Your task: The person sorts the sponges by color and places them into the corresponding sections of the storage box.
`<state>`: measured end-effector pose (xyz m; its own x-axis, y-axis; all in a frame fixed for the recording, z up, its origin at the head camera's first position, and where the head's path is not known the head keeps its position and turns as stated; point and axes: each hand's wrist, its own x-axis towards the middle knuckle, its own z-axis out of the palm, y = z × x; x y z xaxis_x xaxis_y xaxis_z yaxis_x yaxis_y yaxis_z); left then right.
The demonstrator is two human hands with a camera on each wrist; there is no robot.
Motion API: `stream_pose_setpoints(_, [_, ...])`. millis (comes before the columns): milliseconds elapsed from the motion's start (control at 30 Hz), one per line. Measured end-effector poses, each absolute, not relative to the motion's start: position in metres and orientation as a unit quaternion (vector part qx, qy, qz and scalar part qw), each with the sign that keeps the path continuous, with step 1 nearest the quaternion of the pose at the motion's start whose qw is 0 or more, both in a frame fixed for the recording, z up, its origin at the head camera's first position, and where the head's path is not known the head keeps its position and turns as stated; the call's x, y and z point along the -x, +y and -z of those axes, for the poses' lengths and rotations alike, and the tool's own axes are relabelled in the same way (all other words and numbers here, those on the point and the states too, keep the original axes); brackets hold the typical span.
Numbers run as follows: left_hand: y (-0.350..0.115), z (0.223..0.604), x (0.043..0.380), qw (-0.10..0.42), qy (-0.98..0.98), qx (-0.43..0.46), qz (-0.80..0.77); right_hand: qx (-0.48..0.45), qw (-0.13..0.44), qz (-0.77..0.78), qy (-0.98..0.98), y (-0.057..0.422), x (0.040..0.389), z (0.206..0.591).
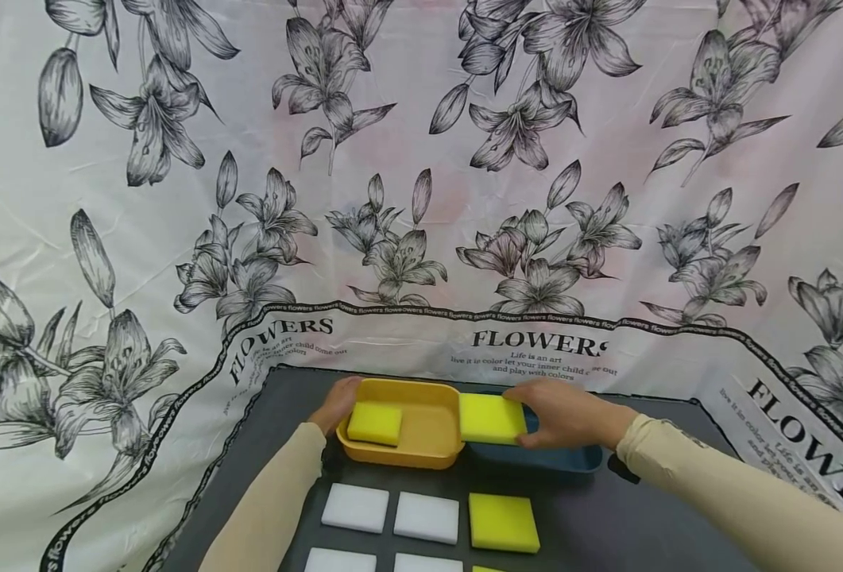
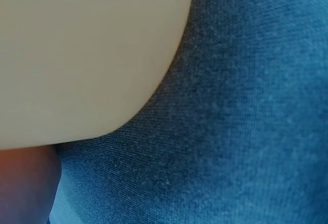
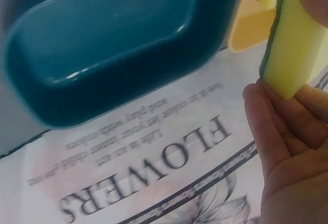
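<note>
While our right hand [image 1: 564,413] pinches a yellow sponge [image 1: 493,419] by its edges, thumb and fingers are parted just as far as the sponge fills them. We see the sponge reach out leftward past the fingertips, and the right wrist view shows a thin green layer along one face. From the head, it covers the spot where the right end of an orange container [image 1: 424,429] meets the left part of a blue container [image 1: 560,459]; we cannot tell whether it touches either rim.

Our left hand [image 1: 334,407] lies against the left end of the orange container. Its fingers are mostly hidden, so we cannot tell how far they curl or whether they grip the rim. Just across the wall from it, a second yellow sponge [image 1: 374,423] lies inside.

Nearer to us, on the dark table [image 1: 607,524], we have white blocks [image 1: 354,508] in two rows, with a third yellow sponge [image 1: 503,523] to their right. Beyond both containers, a flowered cloth [image 1: 392,143] rises
</note>
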<state>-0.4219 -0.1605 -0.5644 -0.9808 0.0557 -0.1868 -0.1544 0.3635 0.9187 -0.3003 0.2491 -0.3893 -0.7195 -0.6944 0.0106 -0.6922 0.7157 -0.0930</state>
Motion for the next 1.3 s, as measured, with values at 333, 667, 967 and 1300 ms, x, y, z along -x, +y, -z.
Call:
stream_pose_setpoints(333, [-0.160, 0.566, 0.424, 0.088, 0.814, 0.025, -0.574, 0.383, 0.034, 0.055, 0.921, 0.207, 0.326, 0.401])
stream_pose_setpoints(667, [-0.159, 0.561, 0.422, 0.091, 0.821, 0.022, -0.564, 0.390, 0.036, 0.056, 0.918, 0.182, 0.344, 0.412])
stream_pose_setpoints(967, [-0.158, 0.560, 0.414, 0.078, 0.826, 0.013, -0.558, 0.393, 0.036, 0.090, 0.914, 0.162, 0.357, 0.429])
stream_pose_setpoints(1300, [-0.158, 0.564, 0.417, 0.079, 0.818, 0.013, -0.570, 0.413, 0.019, 0.109, 0.904, 0.143, 0.373, 0.452])
